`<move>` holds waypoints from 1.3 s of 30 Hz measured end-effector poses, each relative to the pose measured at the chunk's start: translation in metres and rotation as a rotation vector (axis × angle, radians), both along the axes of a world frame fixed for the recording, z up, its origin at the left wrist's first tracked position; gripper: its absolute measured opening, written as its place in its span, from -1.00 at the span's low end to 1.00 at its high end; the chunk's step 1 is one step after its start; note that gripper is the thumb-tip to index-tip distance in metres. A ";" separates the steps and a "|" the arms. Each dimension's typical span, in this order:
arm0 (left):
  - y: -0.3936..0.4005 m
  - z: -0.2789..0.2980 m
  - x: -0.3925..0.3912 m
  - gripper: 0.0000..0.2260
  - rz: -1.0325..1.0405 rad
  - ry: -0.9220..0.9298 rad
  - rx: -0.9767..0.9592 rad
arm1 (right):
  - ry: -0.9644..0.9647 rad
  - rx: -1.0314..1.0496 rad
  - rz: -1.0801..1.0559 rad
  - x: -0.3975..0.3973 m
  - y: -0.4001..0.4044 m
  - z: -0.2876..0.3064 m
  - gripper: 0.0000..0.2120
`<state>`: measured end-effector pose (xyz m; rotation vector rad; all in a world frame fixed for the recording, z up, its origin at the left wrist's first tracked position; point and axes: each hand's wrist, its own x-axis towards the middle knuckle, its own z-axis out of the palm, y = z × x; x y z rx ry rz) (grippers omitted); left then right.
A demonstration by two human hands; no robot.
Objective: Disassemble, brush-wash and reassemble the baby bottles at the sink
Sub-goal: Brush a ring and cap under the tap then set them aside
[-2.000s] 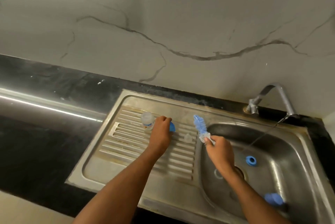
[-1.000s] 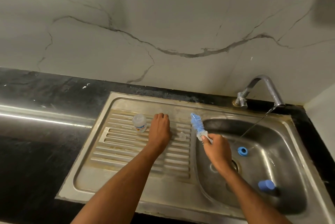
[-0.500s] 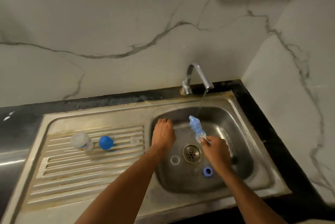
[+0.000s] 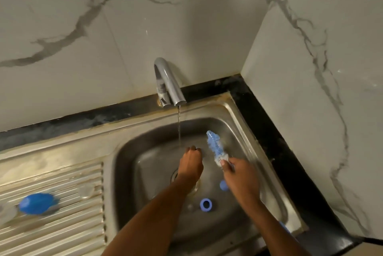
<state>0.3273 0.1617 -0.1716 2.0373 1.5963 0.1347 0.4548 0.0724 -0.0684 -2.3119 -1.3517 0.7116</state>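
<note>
My right hand [image 4: 242,175] grips the handle of a blue and white bottle brush [image 4: 215,145], bristles pointing up and away over the basin. My left hand [image 4: 190,162] hangs over the basin right by the water stream, fingers loosely bent, with nothing seen in it. A blue screw ring [image 4: 205,204] lies on the basin floor. A second blue piece [image 4: 223,185] shows partly under my right hand. On the drainboard lie a blue cap [image 4: 36,203], a blurred clear teat [image 4: 86,190] and, at the left edge, a clear bottle [image 4: 6,213].
The chrome tap [image 4: 167,81] runs a thin stream [image 4: 179,127] into the steel sink [image 4: 248,123]. The drain [image 4: 175,175] is partly under my left wrist. Marble walls close the back and right sides. A black counter strip [image 4: 275,141] borders the sink.
My left hand left the blue cap on the drainboard and moved into the basin, up to the water stream. The brush shifted right with my right hand. The view swung right over the basin.
</note>
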 end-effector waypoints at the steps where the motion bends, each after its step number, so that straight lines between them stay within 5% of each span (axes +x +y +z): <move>1: 0.003 -0.009 0.005 -0.76 0.008 -0.003 -0.006 | 0.016 0.005 -0.002 0.003 0.003 -0.004 -0.73; 12: 0.019 -0.051 0.024 -0.57 0.049 0.063 -0.041 | 0.051 0.007 0.032 0.027 0.008 -0.032 -0.74; 17: 0.016 -0.051 0.021 -0.66 0.056 0.041 -0.032 | 0.050 -0.006 0.069 0.024 0.009 -0.029 -0.76; 27: 0.007 0.031 -0.014 -0.79 0.660 -0.499 -0.067 | 0.077 0.070 0.083 0.021 -0.003 0.000 -0.68; 34: 0.016 0.099 -0.053 -0.78 0.628 -0.714 -0.005 | 0.119 0.182 0.107 0.009 -0.003 0.038 -0.68; 39: 0.003 0.127 -0.074 -0.81 0.798 -1.030 -0.326 | 0.075 0.139 0.203 -0.002 -0.010 0.043 -0.63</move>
